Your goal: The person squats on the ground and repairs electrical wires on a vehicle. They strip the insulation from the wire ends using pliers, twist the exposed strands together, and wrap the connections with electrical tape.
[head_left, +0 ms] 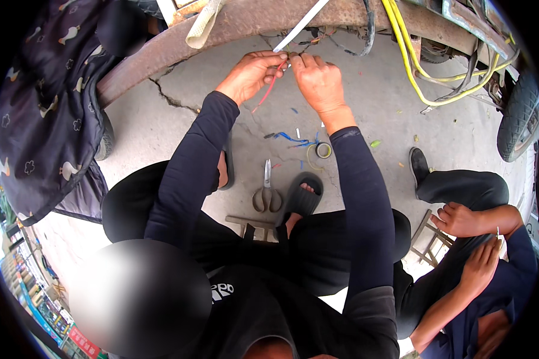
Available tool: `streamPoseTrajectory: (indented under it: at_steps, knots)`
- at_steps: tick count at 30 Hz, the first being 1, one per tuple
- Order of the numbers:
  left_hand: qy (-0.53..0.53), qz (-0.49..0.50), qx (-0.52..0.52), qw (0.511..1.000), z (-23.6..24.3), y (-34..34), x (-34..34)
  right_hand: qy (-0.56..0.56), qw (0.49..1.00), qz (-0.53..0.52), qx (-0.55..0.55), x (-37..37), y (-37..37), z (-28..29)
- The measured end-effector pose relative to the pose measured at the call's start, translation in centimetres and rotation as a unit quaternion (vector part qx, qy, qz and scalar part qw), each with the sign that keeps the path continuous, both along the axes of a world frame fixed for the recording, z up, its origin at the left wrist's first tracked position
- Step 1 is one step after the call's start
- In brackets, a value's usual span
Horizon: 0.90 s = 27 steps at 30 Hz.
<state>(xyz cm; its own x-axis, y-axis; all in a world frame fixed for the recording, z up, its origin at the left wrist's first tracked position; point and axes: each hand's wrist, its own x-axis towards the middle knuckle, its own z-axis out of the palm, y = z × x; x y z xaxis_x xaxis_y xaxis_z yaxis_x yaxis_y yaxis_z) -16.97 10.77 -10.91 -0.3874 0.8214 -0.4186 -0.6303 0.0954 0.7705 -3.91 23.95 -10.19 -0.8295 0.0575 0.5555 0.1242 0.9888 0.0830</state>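
Note:
My left hand (250, 74) is closed in a pinch, with a thin red wire (268, 93) hanging from its fingers. A long white strip or tube (302, 24) slants down to these fingertips. Right beside it, my right hand (318, 82) is closed too, its back toward me and its thumb close to the left fingertips. What the right fingers grip is hidden. Several thin wires (308, 40) show just beyond both hands. On the ground below lie scissors (267, 190), a roll of tape (323, 150) and blue wire scraps (294, 139).
A rusty curved metal beam (245, 27) crosses ahead of my hands. Yellow cables (410, 66) hang at the right, near a tyre (520, 119). At lower right sits another person, hands (480, 263) near the lap. Patterned dark fabric (48, 113) hangs at the left.

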Motion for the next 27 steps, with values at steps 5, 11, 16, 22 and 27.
streamPoseTrajectory:
  at_steps: [5, 11, 16, 22, 27]
  knots:
    - [-0.018, 0.045, -0.029, 0.998, -0.3, 0.4, 1.0, -0.062, 0.997, 0.042, 0.016, 0.0, 1.4, 0.0]
    - [0.043, 0.046, -0.060, 0.996, -0.6, -0.1, 1.2, -0.087, 0.958, -0.012, -0.272, -0.7, 0.3, -0.7]
    - [0.068, 0.019, -0.041, 0.997, -1.2, -0.1, 0.6, -0.130, 0.568, -0.085, -0.808, -1.3, 0.8, 0.3]
    - [0.102, 0.057, -0.085, 0.989, 0.4, 0.3, 1.7, -0.089, 0.504, -0.071, -0.856, -0.1, 0.6, -0.5]
    - [0.068, 0.067, -0.061, 0.994, 0.2, -0.3, 1.3, -0.007, 0.833, -0.079, -0.548, 1.2, -0.7, -1.1]
